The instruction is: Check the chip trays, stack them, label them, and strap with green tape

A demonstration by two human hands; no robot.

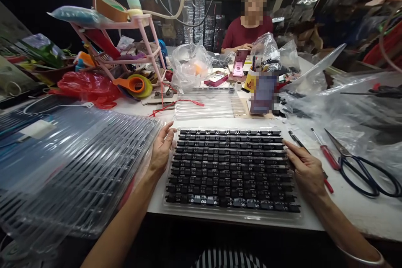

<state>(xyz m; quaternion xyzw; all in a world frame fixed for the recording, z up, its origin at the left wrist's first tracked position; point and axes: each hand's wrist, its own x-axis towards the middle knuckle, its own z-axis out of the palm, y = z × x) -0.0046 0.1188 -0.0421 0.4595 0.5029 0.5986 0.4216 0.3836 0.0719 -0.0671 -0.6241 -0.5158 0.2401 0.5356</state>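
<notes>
A clear plastic tray (232,216) lies on the table in front of me, filled with rows of small black connector-like parts (230,167). My left hand (161,148) is at its upper left edge, fingers pointing away from me and slightly bent, thumb against the rim. On the opposite side my right hand (304,165) grips the tray's right edge, its fingertips by the upper rows. Some fingers of both hands are hidden from view. Left of my left forearm is a pile of clear ribbed plastic trays (103,167).
Scissors (361,167), a red-handled screwdriver (328,155) and a black pen (297,140) lie to the right. Behind the tray is another clear tray (207,106). A pink rack (147,46) stands back left. A person in a maroon shirt (235,31) sits across the table.
</notes>
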